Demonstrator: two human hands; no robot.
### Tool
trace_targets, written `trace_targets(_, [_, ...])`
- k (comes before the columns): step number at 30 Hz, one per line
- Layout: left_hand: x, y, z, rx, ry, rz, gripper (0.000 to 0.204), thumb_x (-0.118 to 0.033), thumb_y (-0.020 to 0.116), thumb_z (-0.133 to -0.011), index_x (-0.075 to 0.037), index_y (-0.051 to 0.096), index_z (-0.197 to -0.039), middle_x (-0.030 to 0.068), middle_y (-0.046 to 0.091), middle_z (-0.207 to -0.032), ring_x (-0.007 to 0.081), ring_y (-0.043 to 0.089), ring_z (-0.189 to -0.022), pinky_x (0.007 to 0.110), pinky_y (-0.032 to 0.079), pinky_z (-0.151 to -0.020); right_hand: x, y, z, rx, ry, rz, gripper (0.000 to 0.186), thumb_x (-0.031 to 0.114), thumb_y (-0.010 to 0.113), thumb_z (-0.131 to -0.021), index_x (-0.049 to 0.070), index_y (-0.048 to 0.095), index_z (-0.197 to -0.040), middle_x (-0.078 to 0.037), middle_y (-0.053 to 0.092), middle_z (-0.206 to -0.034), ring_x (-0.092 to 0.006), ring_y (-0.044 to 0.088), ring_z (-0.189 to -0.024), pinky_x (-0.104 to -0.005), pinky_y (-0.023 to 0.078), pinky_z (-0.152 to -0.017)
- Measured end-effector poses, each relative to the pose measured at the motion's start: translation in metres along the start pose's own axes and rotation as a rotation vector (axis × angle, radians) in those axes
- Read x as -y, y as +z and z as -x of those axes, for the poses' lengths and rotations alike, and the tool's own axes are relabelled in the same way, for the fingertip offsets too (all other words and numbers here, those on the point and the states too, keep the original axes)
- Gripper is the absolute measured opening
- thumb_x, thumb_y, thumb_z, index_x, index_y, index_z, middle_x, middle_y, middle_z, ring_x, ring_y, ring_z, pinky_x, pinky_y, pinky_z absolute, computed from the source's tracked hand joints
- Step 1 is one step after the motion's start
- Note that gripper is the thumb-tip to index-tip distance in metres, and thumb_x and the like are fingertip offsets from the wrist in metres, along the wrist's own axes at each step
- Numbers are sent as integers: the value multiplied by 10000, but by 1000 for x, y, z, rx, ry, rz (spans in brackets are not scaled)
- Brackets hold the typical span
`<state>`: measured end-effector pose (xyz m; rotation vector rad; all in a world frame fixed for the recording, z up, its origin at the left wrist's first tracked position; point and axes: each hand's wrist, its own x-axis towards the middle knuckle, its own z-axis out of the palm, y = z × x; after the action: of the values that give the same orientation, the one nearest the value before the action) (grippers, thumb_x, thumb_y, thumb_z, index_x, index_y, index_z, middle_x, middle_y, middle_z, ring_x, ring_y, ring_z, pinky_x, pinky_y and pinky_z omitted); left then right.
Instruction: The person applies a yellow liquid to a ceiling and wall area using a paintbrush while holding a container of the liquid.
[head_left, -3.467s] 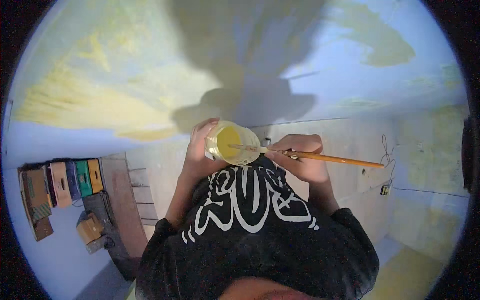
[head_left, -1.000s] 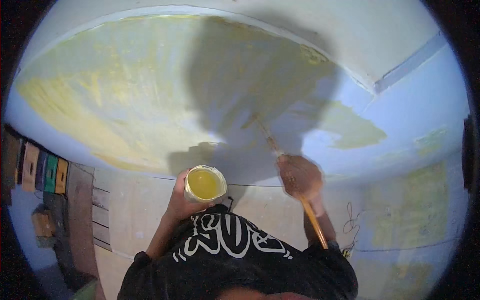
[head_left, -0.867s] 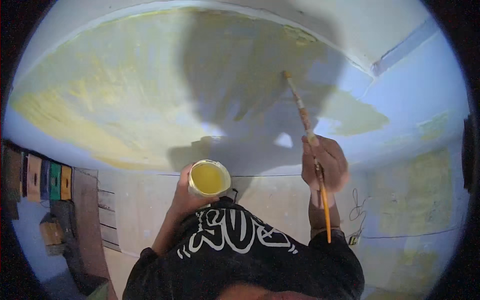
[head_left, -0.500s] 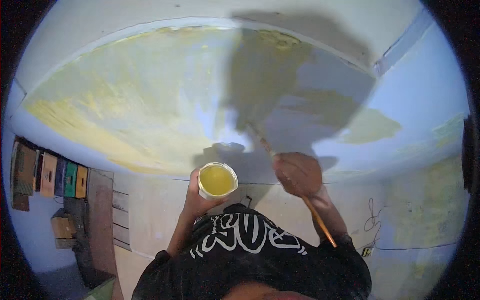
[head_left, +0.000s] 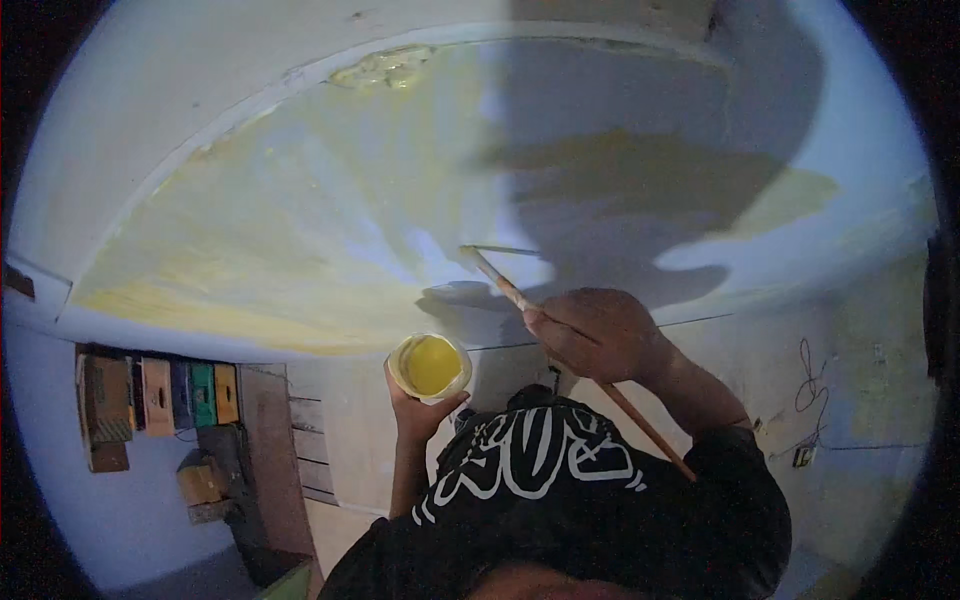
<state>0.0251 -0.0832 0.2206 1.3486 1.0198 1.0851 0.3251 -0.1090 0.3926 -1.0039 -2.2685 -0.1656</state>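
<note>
My left hand (head_left: 410, 410) grips a translucent tub (head_left: 433, 365) of yellow paint near the centre of the head view. My right hand (head_left: 600, 330), raised to the right of it, is closed on a long wooden paintbrush (head_left: 500, 282). The brush's tip lies on the wall (head_left: 250, 230), which is pale blue with streaky patches of yellow and greenish paint, bordered above by a curved white edge. Thicker, lumpy paint (head_left: 380, 70) shows along that edge. My shadow darkens the right half of the painted patch.
At the lower left, coloured crates (head_left: 205, 385) stand in a row beside cardboard boxes (head_left: 200, 480). Wires (head_left: 810, 380) hang in loops at the right, leading to a small yellow and black fitting (head_left: 802, 456). My black shirt with white print fills the bottom of the view.
Earlier the brush was dipped in the tub; since then my right hand has raised it to the wall. In the last second its tip has moved leftward and the view has shifted.
</note>
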Motion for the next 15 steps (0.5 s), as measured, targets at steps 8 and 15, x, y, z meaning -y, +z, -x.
trace_targets(8, [8,-1,1,6,28,-14,1092,-120,995,-601,19,338,-1462,172,538,-1390,288,572,-1275,438,492,-1083,2,29,28,-17,-15,50,261,71,764,-847,-8,643,-1064,-117,680,-933,-232,710,-737,-344,595,-552])
trace_targets(15, [14,-8,2,19,7,-65,1070,-124,989,-604,24,359,-1456,176,545,-1374,285,582,-1261,428,503,-1067,7,8,16,-59,211,-68,265,70,780,-830,37,649,-1057,-92,691,-947,-208,697,-737,-343,591,-564])
